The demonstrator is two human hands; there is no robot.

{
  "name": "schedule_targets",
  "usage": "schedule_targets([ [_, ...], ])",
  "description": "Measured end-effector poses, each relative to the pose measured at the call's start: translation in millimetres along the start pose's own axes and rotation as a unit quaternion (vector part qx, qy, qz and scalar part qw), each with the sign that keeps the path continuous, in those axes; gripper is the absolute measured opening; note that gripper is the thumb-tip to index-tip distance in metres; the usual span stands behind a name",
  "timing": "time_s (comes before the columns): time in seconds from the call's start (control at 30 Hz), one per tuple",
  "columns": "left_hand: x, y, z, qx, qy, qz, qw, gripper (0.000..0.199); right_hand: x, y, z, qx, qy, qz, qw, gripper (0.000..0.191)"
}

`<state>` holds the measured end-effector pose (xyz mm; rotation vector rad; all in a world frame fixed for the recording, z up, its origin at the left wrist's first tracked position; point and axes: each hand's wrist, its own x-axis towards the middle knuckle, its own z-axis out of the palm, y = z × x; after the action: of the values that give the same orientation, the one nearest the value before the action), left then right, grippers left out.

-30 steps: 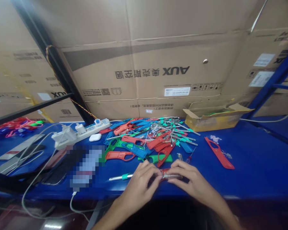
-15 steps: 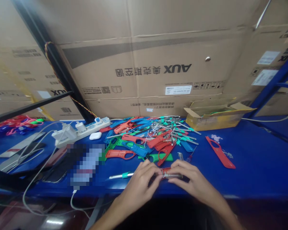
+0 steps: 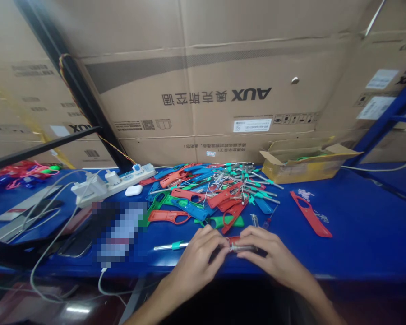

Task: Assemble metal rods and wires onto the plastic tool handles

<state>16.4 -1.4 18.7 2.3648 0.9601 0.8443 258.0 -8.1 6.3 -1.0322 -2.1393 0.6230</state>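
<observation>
My left hand (image 3: 203, 255) is closed, thumb and fingers pinching the parts of a half-assembled stick lighter at the table's front. Opposite it, my right hand (image 3: 265, 250) grips the lighter's greyish, see-through fuel tank (image 3: 245, 248) between thumb and fingers. Thin white wire shows between the fingertips, and part of a red handle shell (image 3: 235, 239) is visible behind them. A metal tube with a teal collar (image 3: 171, 246) sticks out left of my left hand; whether it joins the held parts is hidden. Just beyond my right hand lie a small clear tank (image 3: 255, 220) and a thin screwdriver (image 3: 266, 223).
Beyond my hands spreads a heap of red, blue and green lighter shells (image 3: 189, 208) and metal tubes. A red shell (image 3: 311, 214) lies right, near small white pieces (image 3: 305, 194). An open carton (image 3: 301, 174) stands behind. Left are a power strip (image 3: 131, 178), cables and phones (image 3: 123, 234).
My hands keep nearly the same grip and position. The camera view has shifted slightly.
</observation>
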Motion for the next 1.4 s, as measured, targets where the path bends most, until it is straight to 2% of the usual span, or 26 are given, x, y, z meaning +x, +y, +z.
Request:
schedule_targets([
  [0.53,-1,0,1.2,0.048,0.006,0.034,0.998,0.012,1,-4,1,-0.009,0.01,-0.024,1.0,0.017],
  [0.7,-4,-6,-7.6,0.05,0.036,0.047,0.997,0.023,0,-3,2,0.007,0.02,-0.004,1.0,0.016],
  [0.87,-10,-15,-17.8,0.07,0.064,0.034,0.995,0.017,3,-6,3,0.001,0.026,0.011,1.0,0.014],
  [1.17,-12,-19,-10.7,0.103,0.009,0.013,0.995,0.024,6,-6,6,-0.059,0.041,0.009,0.997,0.013],
  [1.4,-14,-21,-7.9,0.096,0.026,0.007,0.995,0.031,8,-7,5,-0.052,0.043,0.014,0.998,0.014],
])
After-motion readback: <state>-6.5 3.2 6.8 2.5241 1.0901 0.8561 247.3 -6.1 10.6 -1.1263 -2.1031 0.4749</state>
